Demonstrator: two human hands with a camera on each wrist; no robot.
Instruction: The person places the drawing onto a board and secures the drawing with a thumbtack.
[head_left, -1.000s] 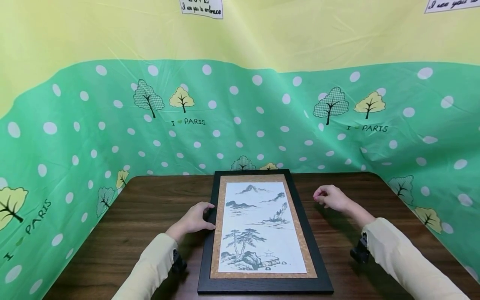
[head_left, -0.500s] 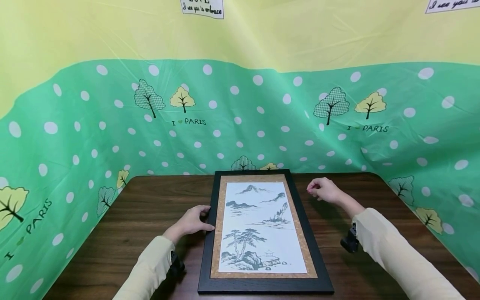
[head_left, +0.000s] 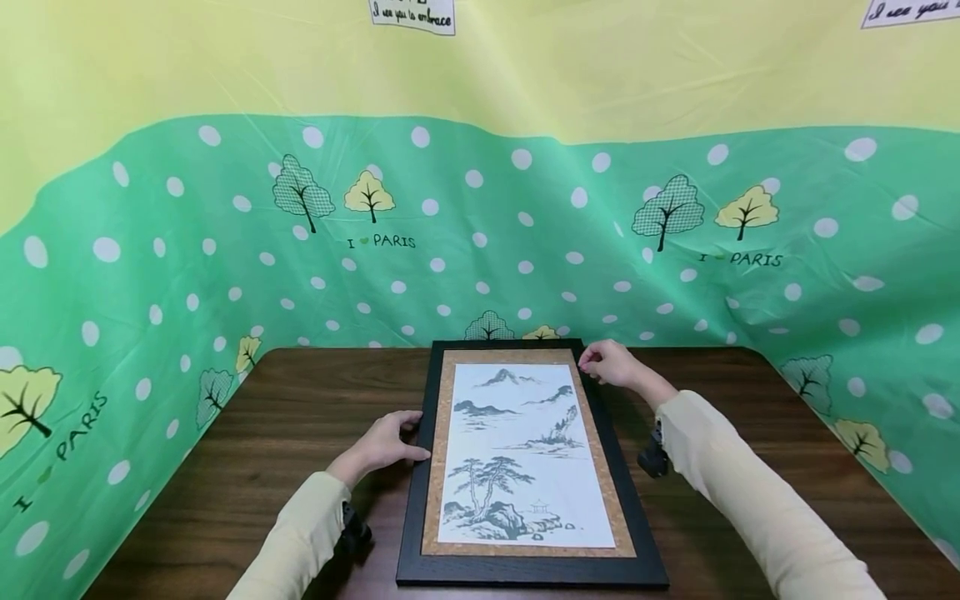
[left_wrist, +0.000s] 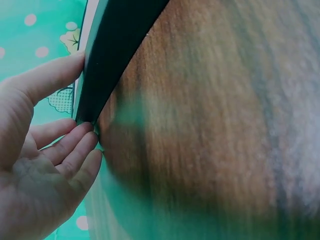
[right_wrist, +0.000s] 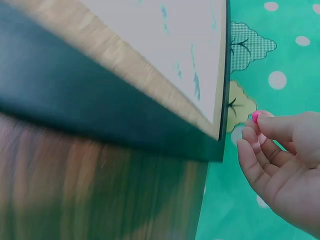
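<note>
A cork board [head_left: 622, 533] in a black frame [head_left: 525, 571] lies on the table, its long side running away from me. On the cork is a white sheet [head_left: 510, 433] printed with an ink landscape of mountains and pines. My left hand [head_left: 380, 443] rests at the frame's left edge, thumb and fingers spread with their tips against its side. At the far right corner of the board, my right hand [head_left: 617, 365] pinches a small pink pushpin [right_wrist: 256, 116] between thumb and fingertips; its point is hidden.
The dark wooden table [head_left: 315, 383] extends on both sides of the frame. Behind it and along the sides hangs a green and yellow cloth [head_left: 525, 225] with dots and trees. A small black device [head_left: 652, 454] sits at the right wrist.
My right hand has moved left and away from me, from over the table to the frame's upper right side, carrying the pink pushpin. The left hand and the board stay nearly in place.
</note>
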